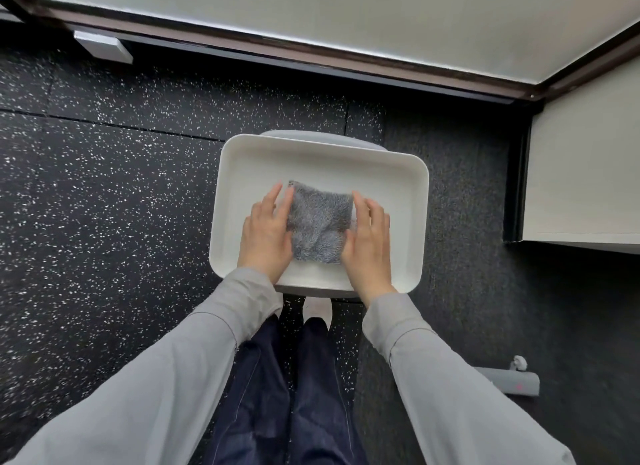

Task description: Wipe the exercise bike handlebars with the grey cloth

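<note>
A folded grey cloth (320, 220) lies flat in a white rectangular tray (398, 173) that sits on a low stand below me. My left hand (266, 232) rests on the cloth's left edge with straight fingers. On the cloth's right edge lies my right hand (369, 242), fingers also straight. Neither hand is curled round the cloth. No exercise bike handlebars are in view.
The floor (104, 204) is black rubber with white speckles. A frosted window with a dark frame (311, 62) runs along the far wall. A white cabinet (585, 173) stands at the right. A grey foot with a small wheel (519, 381) lies at the lower right.
</note>
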Demonstrator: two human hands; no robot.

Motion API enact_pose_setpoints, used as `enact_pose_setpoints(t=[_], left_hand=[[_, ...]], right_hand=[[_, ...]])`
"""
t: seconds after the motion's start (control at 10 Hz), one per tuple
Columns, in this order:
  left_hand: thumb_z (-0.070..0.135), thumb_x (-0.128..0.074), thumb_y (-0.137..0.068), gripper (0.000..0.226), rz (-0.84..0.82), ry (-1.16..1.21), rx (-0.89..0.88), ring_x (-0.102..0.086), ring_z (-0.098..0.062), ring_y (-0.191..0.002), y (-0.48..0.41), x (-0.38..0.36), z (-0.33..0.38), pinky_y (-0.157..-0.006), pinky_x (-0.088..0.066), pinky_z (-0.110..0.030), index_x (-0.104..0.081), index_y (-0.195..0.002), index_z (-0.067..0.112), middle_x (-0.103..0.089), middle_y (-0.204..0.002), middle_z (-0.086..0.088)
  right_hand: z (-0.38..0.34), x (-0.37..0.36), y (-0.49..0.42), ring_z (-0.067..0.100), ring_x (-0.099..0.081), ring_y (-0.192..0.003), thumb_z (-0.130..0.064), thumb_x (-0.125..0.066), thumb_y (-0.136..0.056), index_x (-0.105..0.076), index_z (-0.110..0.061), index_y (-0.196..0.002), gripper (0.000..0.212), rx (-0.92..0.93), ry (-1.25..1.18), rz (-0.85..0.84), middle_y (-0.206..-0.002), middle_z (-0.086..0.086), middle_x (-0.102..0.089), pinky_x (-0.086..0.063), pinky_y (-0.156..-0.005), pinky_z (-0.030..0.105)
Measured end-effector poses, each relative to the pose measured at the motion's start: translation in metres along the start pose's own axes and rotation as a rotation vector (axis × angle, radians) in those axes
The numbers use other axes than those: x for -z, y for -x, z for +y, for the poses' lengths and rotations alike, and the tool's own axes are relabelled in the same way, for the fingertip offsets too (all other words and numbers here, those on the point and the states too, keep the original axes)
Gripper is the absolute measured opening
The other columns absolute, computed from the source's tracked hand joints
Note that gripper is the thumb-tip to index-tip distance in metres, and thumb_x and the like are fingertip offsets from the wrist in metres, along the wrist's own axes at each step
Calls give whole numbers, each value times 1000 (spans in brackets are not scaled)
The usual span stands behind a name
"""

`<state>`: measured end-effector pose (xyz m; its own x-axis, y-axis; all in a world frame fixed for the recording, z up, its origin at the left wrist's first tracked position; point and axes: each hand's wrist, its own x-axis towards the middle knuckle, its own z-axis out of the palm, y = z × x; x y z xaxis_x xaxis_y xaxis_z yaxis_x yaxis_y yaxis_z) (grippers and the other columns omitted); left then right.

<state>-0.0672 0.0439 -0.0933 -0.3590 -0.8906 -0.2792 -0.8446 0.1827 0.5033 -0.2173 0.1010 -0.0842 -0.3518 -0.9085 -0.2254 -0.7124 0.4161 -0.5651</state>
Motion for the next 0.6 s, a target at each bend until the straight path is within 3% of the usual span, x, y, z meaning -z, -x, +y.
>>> enact_pose_setpoints(t=[0.1,0.2,0.3,0.6], left_hand=[[28,-60,-85,76,-91,-275,-213,-13,-23,-145,-2,1,-8,-115,-19,-41,-17,-147,18,-10,-158,-1],[52,-46,-88,83,-244,-437,-242,8,-17,-146,-8,-1,-20,-118,0,-38,0,-148,21,9,-158,3],[59,-41,-86,86,-305,-451,-223,11,-17,-145,-13,-1,-27,-118,3,-40,8,-147,24,14,-157,6],[59,-43,-86,88,-319,-434,-120,8,-17,-146,2,32,-3,-118,0,-40,8,-147,19,9,-158,2]], right_hand=[[8,1,1,29,-24,-145,-11,-58,-91,-29,-9,-147,63,225,235,-133,-156,14,-27,-24,-115,45],[21,-1,-3,23,7,-149,-43,-47,-95,-3,-12,-152,78,192,447,-330,-162,7,4,0,-119,44],[27,-1,-10,23,13,-148,-55,-40,-93,6,-11,-151,86,164,540,-390,-162,6,10,6,-118,45],[-2,32,-1,23,11,-148,-51,-46,-93,7,-9,-151,88,134,517,-403,-162,8,7,3,-119,44]])
